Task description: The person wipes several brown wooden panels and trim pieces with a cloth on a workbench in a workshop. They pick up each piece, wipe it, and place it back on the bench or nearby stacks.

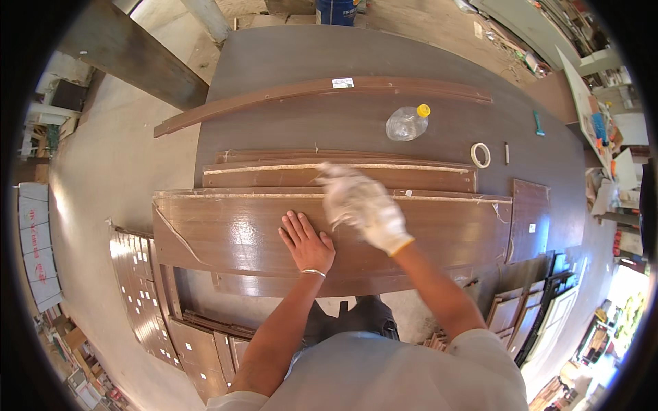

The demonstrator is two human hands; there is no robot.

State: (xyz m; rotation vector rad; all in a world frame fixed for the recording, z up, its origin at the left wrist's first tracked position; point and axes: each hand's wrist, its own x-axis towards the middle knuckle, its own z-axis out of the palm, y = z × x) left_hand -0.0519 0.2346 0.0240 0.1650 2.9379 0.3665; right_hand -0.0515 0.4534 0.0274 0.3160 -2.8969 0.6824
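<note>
The left hand [308,244] lies flat, fingers spread, pinning the board [329,233] on the worktop [288,55]. The gloved right hand [362,205] blurs over its far edge, grip unclear; probably wiping, needing steady pressure next.

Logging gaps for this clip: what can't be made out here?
- Right hand, head view: motion blur hides whether the white glove holds anything.
- Clear bottle: contents too small to tell.
- Board near edge: cut off by the forearms.
- Left hand covers the board beneath.
</note>
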